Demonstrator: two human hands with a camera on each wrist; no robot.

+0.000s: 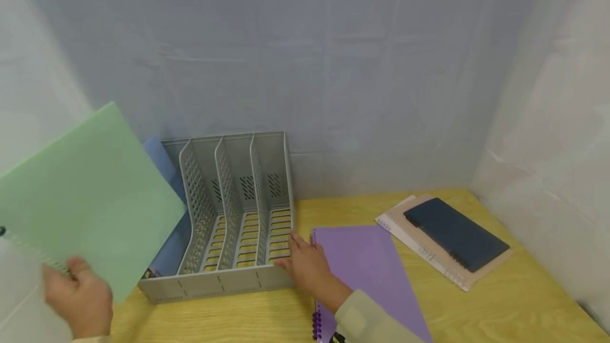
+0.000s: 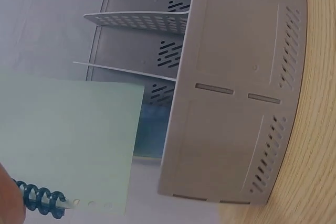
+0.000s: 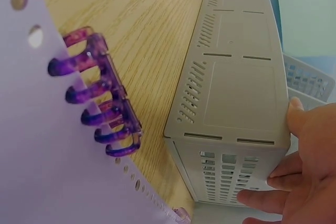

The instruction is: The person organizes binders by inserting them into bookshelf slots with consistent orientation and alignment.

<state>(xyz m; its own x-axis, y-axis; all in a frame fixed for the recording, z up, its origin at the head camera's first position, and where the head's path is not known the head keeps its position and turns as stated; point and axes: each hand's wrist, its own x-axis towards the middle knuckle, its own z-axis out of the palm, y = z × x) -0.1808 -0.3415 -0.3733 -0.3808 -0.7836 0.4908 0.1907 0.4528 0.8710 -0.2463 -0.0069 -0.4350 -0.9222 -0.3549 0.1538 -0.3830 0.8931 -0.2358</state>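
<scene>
On the left, the left hand (image 1: 78, 298) is holding the green book (image 1: 90, 195) by its ring edge, and it is looking a bit blurry. The green book is tilting in the air by the left end of the gray rack (image 1: 200, 283), and blue rings (image 2: 39, 200) are showing near the hand. Behind it, a blue book (image 1: 168, 250) is sitting in the far left part of the rack, and the green book is hiding some of it. Next, the rack is standing on the yellow table (image 1: 238, 316). The right hand (image 1: 307, 263) is holding the rack's front right corner, with the thumb touching the front edge and the fingers touching the outer side. Just to the right, a purple book (image 1: 367, 258) is lying flat, partly under the right arm. Far right, a pile is resting on the table: a white book (image 1: 405, 234) is lying lowest, a brown book (image 1: 431, 245) is covering part of it, and a dark blue book (image 1: 455, 233) is lying on top.
</scene>
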